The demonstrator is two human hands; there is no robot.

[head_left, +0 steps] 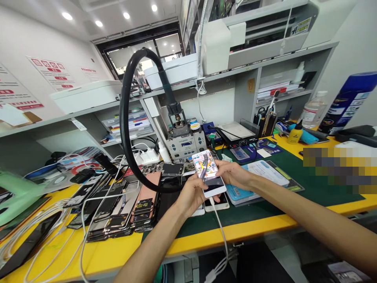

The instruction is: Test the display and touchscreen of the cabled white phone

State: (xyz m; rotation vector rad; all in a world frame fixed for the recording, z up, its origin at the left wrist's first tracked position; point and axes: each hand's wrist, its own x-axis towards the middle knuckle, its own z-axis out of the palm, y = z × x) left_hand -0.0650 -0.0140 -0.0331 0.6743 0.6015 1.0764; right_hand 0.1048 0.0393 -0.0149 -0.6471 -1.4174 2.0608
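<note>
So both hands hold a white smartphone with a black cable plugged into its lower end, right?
Almost: the head view shows the cable is white, not black. The left hand and right hand do hold the white smartphone, and the cable is plugged into its lower end.

Lights (126,15) dot the ceiling (114,28); the wall (20,45) is white; shelving (246,94), grey; bench (259,227), yellow.

- Across the yellow table (265,228): stacked phone parts (144,208), looping white cables (55,212)!
- Onto its dark green mat (250,212): white-edged phone (218,206), light-blue packet (240,192).
- Far right: yellow bottle (294,133), blue can (349,100).
- Up on the grey shelf (294,56): white casing (88,92).
</note>
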